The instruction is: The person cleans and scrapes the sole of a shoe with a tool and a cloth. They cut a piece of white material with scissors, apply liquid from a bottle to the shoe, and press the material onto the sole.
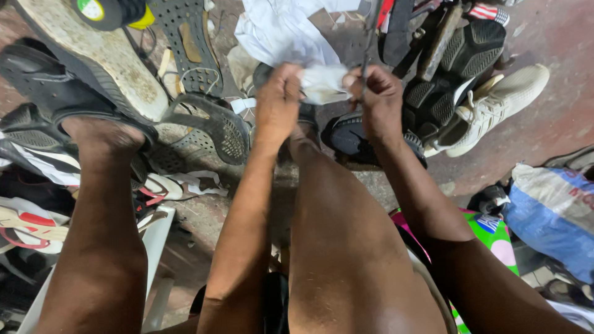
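Reddish concrete floor (544, 124); shoes scattered w/ soles; blue-white sack (550, 216) at right.

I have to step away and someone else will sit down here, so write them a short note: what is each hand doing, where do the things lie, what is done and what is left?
Left hand: pinching one end of a small white cloth piece.
Right hand: gripping the other end, with a thin dark tool sticking up from it; what kind cannot be told.
A black shoe lies just beyond the knee, below the hands.
White cloth heap ahead; a white sneaker to the right; loose soles to the left.
Done: cloth piece in hand.
Left: cannot tell how far the work on it has got.
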